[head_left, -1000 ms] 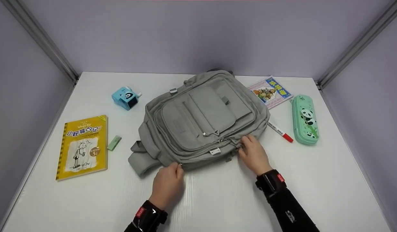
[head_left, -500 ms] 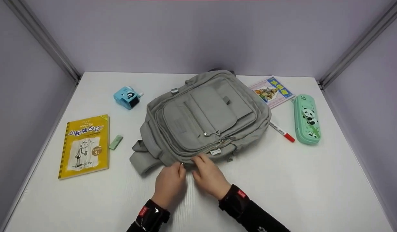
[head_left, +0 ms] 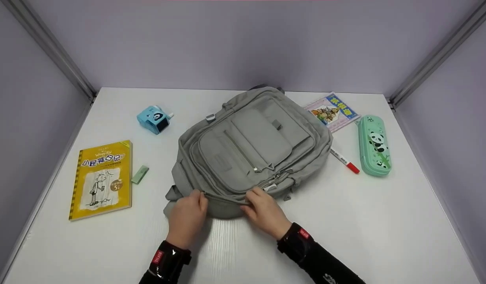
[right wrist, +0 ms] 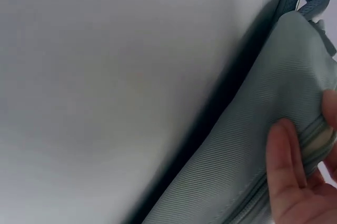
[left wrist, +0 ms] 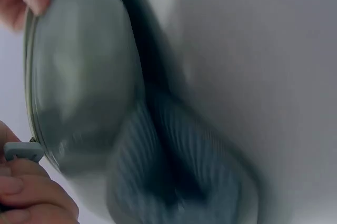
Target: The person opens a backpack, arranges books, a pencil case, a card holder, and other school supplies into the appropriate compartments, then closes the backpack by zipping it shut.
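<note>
A grey backpack (head_left: 262, 138) lies front side up on the table. At its near edge my left hand (head_left: 186, 217) pinches a zipper pull (left wrist: 23, 151), which shows between the fingers in the left wrist view. To the right, my right hand (head_left: 267, 213) grips the fabric beside the same zip, thumb below and fingers on top. The zip track (right wrist: 247, 203) runs past that thumb in the right wrist view. Between the two hands the bag's edge is drawn taut. A ribbed side pocket (left wrist: 179, 166) gapes near the left hand.
On the left lie a yellow book (head_left: 101, 181), a green eraser (head_left: 140, 174) and a blue pencil sharpener (head_left: 153, 119). A pink booklet (head_left: 332, 112) and a red-capped marker (head_left: 347, 162) are partly under the bag's right side. Beyond them is a green panda pencil case (head_left: 375, 146).
My right hand has come left along the bag's near edge and taken hold there. The left hand has slid left with the zipper pull, and the near edge now bulges toward me.
</note>
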A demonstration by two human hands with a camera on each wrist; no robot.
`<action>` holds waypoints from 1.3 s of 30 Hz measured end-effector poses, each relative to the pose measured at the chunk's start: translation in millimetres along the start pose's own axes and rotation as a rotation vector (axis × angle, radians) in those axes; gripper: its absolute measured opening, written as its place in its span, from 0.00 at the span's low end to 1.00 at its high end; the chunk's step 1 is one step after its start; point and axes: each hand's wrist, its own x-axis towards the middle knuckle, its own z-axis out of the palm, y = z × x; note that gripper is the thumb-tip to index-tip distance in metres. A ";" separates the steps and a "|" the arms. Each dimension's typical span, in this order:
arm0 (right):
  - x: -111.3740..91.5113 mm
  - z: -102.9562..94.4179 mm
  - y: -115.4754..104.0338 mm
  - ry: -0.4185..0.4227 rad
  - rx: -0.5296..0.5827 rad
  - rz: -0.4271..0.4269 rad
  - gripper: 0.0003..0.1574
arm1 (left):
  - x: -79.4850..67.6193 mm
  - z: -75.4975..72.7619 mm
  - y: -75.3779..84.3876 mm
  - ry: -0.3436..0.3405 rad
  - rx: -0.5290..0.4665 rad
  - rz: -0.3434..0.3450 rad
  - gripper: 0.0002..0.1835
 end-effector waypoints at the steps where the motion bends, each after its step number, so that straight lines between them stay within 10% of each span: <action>1: -1.0 -1.1 2.1 -0.002 -0.006 -0.014 0.16 | 1.6 -1.1 -2.6 -0.005 0.008 -0.009 0.18; 18: -8.5 -23.7 39.0 -0.113 -0.048 -0.343 0.18 | 13.3 -15.7 -30.8 -0.095 -0.003 -0.225 0.18; 32: 1.0 -46.9 97.7 -0.036 0.042 -0.115 0.15 | 12.9 -7.4 -22.5 -0.163 -0.017 -0.238 0.17; 39: -2.9 -67.7 129.6 0.019 0.058 0.160 0.11 | 15.8 5.6 -17.3 -0.186 -0.014 -0.212 0.17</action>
